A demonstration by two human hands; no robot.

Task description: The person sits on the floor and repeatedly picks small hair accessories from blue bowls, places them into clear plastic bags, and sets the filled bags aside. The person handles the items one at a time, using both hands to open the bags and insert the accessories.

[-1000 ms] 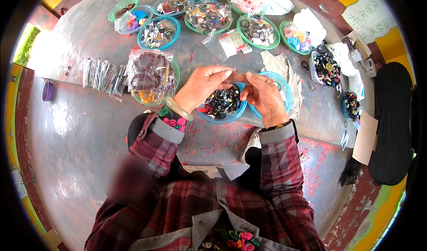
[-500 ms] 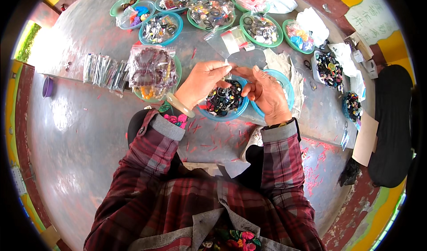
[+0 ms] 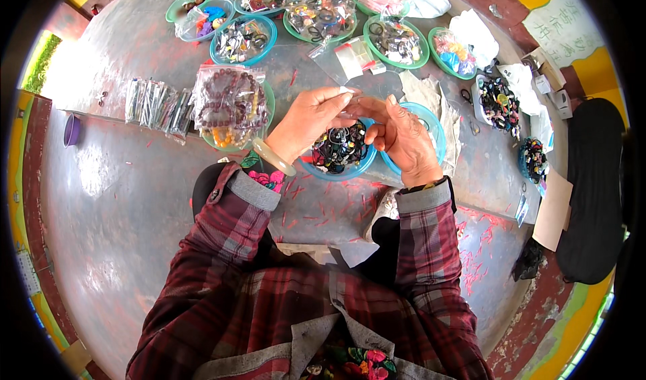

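My left hand [image 3: 308,121], with a pale bangle [image 3: 274,156] at its wrist, is closed in a pinch at the fingertips. Something small and whitish shows there, too tiny to name. Against those fingertips comes my right hand [image 3: 407,137], its fingers bent and closed; what they grip, if anything, is hidden. Both hands are held above a blue bowl [image 3: 336,177] full of dark cords with small coloured beads [image 3: 336,152]. Partly behind my right hand stands a second light-blue bowl [image 3: 439,141], its contents mostly covered.
A bag of dark red beads [image 3: 229,104] lies on a green bowl to the left, beside bundled slim packets [image 3: 158,107]. Farther back stand several bowls of bagged trinkets [image 3: 319,22]. Right are a white basket of trinkets [image 3: 499,104], a cloth [image 3: 452,127] and scattered red scraps [image 3: 474,245].
My hands stay together over the bowl. The left fingertips have shifted slightly, and the whitish bit between them stands out less than before.
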